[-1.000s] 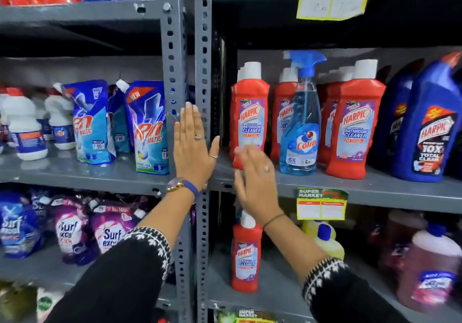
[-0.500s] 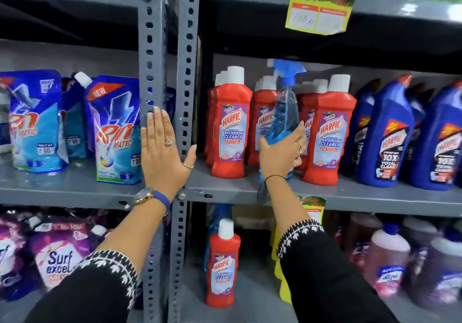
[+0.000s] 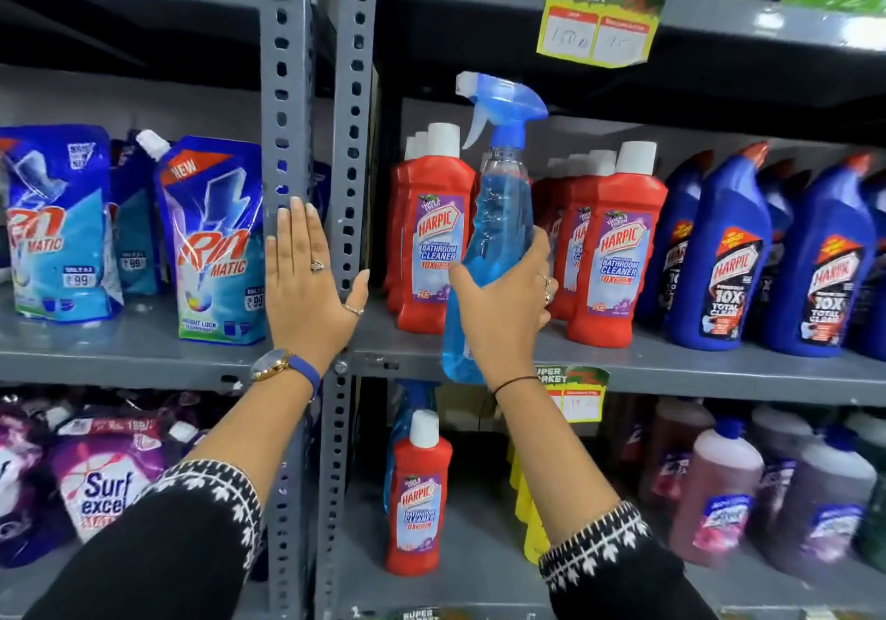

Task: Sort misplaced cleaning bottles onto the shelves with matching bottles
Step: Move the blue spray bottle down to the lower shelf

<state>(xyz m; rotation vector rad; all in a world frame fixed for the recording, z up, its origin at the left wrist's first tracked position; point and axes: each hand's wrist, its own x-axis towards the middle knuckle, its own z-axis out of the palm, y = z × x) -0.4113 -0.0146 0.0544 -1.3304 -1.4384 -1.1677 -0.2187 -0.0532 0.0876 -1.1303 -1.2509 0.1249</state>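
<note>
My right hand [image 3: 506, 312] grips a blue spray bottle [image 3: 494, 221] with a blue trigger head, held tilted in front of the middle shelf [image 3: 695, 370], its base just past the shelf's front edge. Red Harpic bathroom cleaner bottles [image 3: 434, 245] stand in rows behind it. Blue Harpic toilet cleaner bottles [image 3: 719, 264] fill the shelf's right part. One lone red Harpic bottle [image 3: 418, 499] stands on the lower shelf, with a blue spray bottle [image 3: 407, 408] partly hidden behind it. My left hand [image 3: 309, 283] lies flat, fingers spread, against the grey upright post [image 3: 287, 115].
Rin Matic pouches [image 3: 215, 245] stand on the left rack, Surf Excel pouches [image 3: 105, 480] below them. The lower right shelf holds yellow bottles [image 3: 525, 514] and pinkish bottles with blue caps [image 3: 719, 490]. Price tags hang from the shelf edges [image 3: 599, 20].
My right hand reached to the spray bottle, closed on it and lifted it off the middle shelf toward me. The view shifted right. My left hand stayed on the post.
</note>
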